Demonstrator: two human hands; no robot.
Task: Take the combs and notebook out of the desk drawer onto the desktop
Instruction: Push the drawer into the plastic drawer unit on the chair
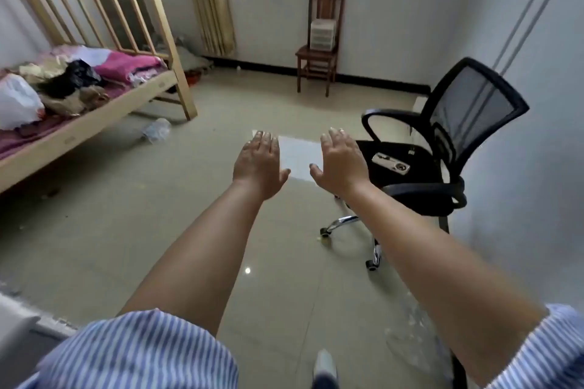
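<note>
Both arms are stretched straight out in front of me over the tiled floor. My left hand [259, 164] is flat, palm down, fingers apart and holds nothing. My right hand [339, 163] is held the same way beside it, also holding nothing. No desk, drawer, comb or notebook is in view.
A black mesh office chair [442, 148] stands at the right with a small silver device [391, 163] on its seat. A wooden bed [94, 98] piled with clothes and bags is at the left. A wooden chair [319, 41] with a small plastic drawer unit stands under the window.
</note>
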